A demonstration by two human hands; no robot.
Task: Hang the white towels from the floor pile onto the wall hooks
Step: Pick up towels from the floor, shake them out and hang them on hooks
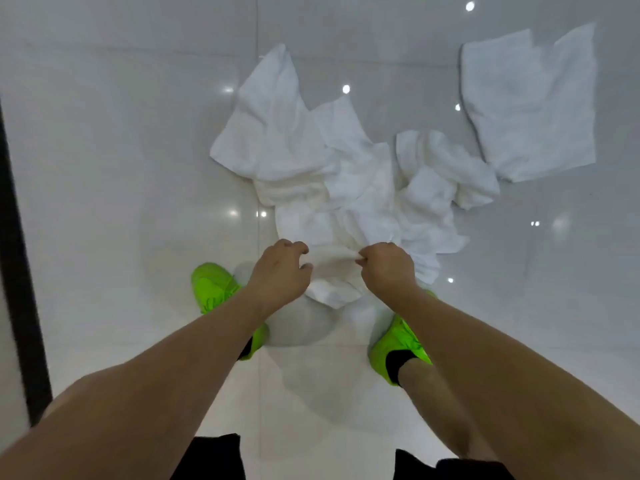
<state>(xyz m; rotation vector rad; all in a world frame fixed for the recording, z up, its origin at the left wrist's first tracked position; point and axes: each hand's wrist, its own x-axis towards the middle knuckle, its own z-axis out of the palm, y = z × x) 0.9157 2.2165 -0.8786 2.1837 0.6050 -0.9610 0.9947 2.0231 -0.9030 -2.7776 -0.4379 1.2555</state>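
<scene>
You are at the picking-up step: both of your hands are down at the near edge of the pile of white towels (346, 188), which lies on the glossy tiled floor (121, 168) just in front of your feet. Your left hand (282, 271) has its fingers curled over the edge of the nearest towel (330, 271), and your right hand (386, 268) pinches the same edge between thumb and fingers, so the cloth is stretched between them. I judge that the next move is to lift this towel free and carry it to the wall hooks, which are not in view here. Lift slowly, because the towel seems to lie partly under or against the other crumpled ones, and it may drag them along. One more towel (530, 105) lies flat and apart, to the far right of the pile. Your green shoes (214, 289) stand close on both sides of the hanging corner, so take care not to step on it. A dark vertical strip (17, 237) runs along the left side.
</scene>
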